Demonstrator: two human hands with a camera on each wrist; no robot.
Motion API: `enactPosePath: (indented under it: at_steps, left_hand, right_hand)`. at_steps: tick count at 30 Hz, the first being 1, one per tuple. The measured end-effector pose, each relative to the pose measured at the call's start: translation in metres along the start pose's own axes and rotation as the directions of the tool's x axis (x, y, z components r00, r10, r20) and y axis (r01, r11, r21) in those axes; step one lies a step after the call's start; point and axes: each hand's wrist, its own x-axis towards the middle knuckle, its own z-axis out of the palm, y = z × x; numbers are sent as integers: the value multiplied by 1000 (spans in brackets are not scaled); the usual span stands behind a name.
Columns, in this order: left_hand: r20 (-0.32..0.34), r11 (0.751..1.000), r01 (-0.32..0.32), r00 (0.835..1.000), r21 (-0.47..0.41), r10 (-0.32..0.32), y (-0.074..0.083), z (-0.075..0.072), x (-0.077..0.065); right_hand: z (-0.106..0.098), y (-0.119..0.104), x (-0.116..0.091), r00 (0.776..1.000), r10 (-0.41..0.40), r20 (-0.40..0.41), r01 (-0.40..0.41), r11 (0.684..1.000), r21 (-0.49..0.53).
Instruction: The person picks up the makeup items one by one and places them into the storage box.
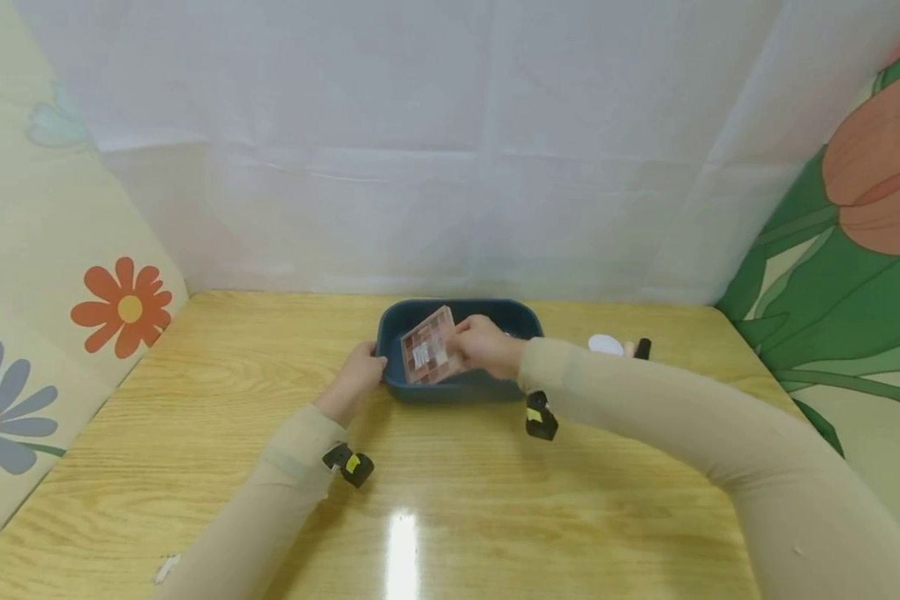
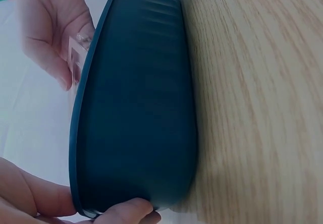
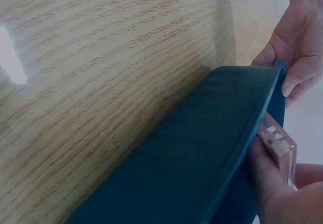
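A dark blue plastic bin [image 1: 465, 390] stands on the wooden table near the white backdrop. My left hand [image 1: 363, 369] grips its left end, with the thumb over the rim [image 2: 75, 148]. My right hand [image 1: 487, 346] pinches an eyeshadow palette [image 1: 429, 346] by its right edge and holds it tilted over the bin's opening. The palette is flat, pinkish and clear-cased, with a grid of pans and a white label on the face toward me. In the right wrist view its clear edge [image 3: 282, 146] shows between thumb and fingers. My right hand and forearm hide part of the bin's inside.
Right of the bin lie a white round item [image 1: 605, 344], a small pinkish piece [image 1: 629, 349] and a black cylinder [image 1: 642, 348], partly behind my right sleeve. A small whitish scrap [image 1: 167, 568] is at the table's front left. Flower-patterned panels flank both sides.
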Motion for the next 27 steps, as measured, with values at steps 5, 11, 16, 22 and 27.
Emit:
enactPosePath:
  at_steps: [5,11,16,22,27]
  left_hand:
    - [0,1000,-7,1000,-8,7,2,0,0]
    - [-5,1000,-5,1000,-1,5,4,0,0]
    - [-2,1000,-4,1000,-11,4,0,1,-1]
    - [-4,1000,-2,1000,-1,2,-2,2,-3]
    - [-4,1000,7,1000,-10,-7,0,1,-2]
  right_hand:
    - [3,-3,2,1000,-1,2,1,1000,1]
    - [4,-6,6,1000,2,-9,-2,998,-59]
    - [6,-3,8,999,37,-17,-39,993,-114]
    - [7,-2,13,994,110,10,-107,981,-159]
    - [5,-8,19,983,176,50,-158,953,-258]
